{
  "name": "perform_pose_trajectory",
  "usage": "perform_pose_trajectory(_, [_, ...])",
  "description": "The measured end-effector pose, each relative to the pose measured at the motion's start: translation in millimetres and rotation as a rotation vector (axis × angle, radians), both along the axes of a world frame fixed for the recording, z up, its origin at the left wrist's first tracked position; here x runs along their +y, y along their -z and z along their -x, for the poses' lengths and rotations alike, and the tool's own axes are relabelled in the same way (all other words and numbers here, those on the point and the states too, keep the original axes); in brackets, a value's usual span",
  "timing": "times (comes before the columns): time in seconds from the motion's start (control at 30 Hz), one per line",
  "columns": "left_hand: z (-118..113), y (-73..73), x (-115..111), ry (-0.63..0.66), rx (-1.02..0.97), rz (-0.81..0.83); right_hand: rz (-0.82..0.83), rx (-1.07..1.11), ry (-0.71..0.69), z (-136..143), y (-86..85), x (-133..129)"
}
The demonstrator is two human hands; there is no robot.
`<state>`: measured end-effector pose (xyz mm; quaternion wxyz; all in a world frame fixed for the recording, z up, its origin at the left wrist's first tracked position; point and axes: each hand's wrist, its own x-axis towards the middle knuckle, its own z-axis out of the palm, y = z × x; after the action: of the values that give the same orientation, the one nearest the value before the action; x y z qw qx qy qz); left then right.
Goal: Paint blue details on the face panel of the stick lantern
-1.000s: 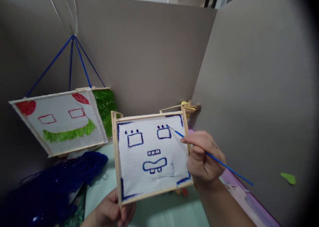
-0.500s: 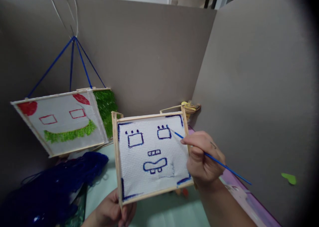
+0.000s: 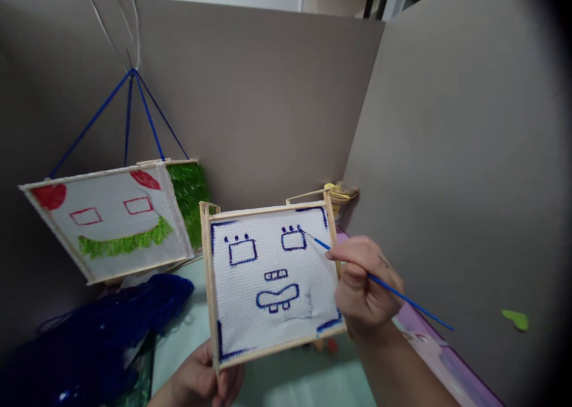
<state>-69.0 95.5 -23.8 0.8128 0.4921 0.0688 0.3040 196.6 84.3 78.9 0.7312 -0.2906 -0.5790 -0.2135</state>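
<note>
My left hand grips the lower left corner of a wooden stick frame with white textured panel inside. Dark blue lines on the panel form two boxes with dots above them, a small barred rectangle, a wavy mouth with two teeth and corner marks. My right hand is closed around a thin blue paintbrush. The brush tip touches or nearly touches the panel at the rightmost dot above the right box. Behind the panel, most of the frame's back is hidden.
At the left, a stick frame with a red and green face hangs from blue cords. Below it lies a dark blue shiny heap. Yellowish bands sit behind the frame. Grey walls bound the back and right.
The brush tip has shifted very slightly at the rightmost dot. Both hands keep their grips, and the view has moved only a little.
</note>
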Motion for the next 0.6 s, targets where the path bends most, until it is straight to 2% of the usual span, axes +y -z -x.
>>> perform_pose_trajectory(0.3, [-1.5,-3.3,-1.1,-0.02,0.0,-0.006,0.012,0.029,0.004,0.0,-0.2,1.6])
perform_pose_trajectory(0.6, [-1.2,0.1,-0.3,-0.015,0.001,0.003,0.004,0.02,0.0,-0.1,-0.4,1.5])
